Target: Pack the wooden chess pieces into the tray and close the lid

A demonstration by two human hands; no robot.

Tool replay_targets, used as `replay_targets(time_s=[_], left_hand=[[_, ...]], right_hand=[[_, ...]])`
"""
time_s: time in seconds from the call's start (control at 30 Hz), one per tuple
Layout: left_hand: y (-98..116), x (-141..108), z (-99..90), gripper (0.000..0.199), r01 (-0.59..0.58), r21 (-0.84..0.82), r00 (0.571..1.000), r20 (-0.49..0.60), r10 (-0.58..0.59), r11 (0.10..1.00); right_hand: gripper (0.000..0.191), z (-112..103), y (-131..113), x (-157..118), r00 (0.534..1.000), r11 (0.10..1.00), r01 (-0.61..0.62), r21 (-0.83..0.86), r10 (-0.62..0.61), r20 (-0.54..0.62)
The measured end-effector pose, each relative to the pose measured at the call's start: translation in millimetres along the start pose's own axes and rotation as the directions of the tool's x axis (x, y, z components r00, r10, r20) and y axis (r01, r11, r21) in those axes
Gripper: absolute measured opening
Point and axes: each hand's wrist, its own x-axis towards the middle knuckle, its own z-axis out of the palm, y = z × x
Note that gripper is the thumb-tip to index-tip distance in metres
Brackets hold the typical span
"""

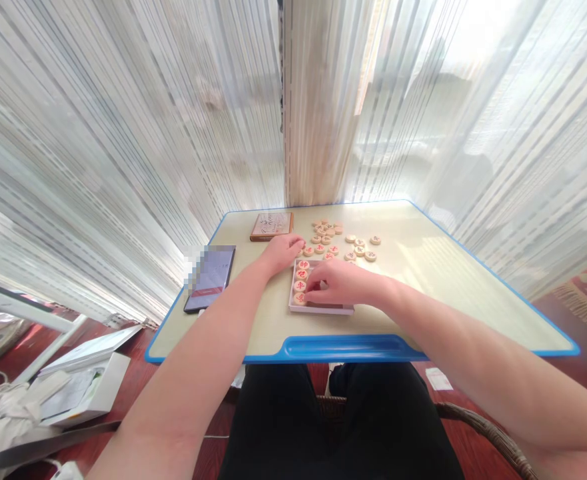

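Note:
A shallow white box sits on the table before me. Down its left side runs a column of round wooden Chinese chess pieces with red characters. My right hand reaches into the box, thumb and finger pinched on the lowest piece of that column. Just behind the box's left corner, my left hand has its fingers curled together on a piece, mostly hidden by the fingertips. Several loose red-marked pieces lie behind the box; my right hand covers part of its inside.
More pieces form a pile further back and a loose group to the right. A brown-edged lid or case lies at the back left, a tablet at the left edge. The table has a blue rim; curtains hang behind.

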Motion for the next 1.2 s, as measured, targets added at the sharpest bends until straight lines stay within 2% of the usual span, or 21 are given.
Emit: replay_targets(time_s=[0.33, 0.63, 0.83, 0.97, 1.03, 1.2], left_hand=[[0.1, -0.1, 0.1, 0.031, -0.014, 0.014, 1.000, 0.002, 0.013, 1.000], [1.5, -1.0, -1.2, 0.032, -0.018, 0.031, 1.000, 0.017, 0.017, 0.999], [1.4, -0.3, -1.2, 0.031, -0.001, 0.011, 1.000, 0.023, 0.001, 1.000], [-0.1, 1.4, -0.8, 0.036, 0.002, -0.025, 0.999, 0.051, -0.001, 1.000], [-0.5, 2.0, -0.7, 0.037, -0.015, -0.023, 0.998, 0.062, 0.017, 1.000], [0.7, 2.1, -1.4, 0.039, -0.051, 0.014, 0.995, 0.084, 0.049, 0.999]], right_hand=[[0.019, 2.1, -0.6, 1.1, 0.997, 0.997, 0.021, -0.070, -0.026, -0.068], [0.025, 2.2, -0.2, 1.2, 0.996, 0.996, 0.087, -0.016, -0.087, -0.029], [0.015, 2.6, 1.4, 0.5, 0.996, 0.997, 0.073, 0.020, -0.072, -0.055], [0.018, 4.8, 4.4, 0.1, 0.987, 0.994, 0.103, 0.032, -0.098, -0.126], [0.020, 4.5, 8.8, 1.7, 0.974, 0.996, 0.091, 0.005, -0.088, -0.210], [0.023, 1.1, 33.3, 11.3, 0.883, 0.989, -0.122, -0.084, 0.070, -0.463]])
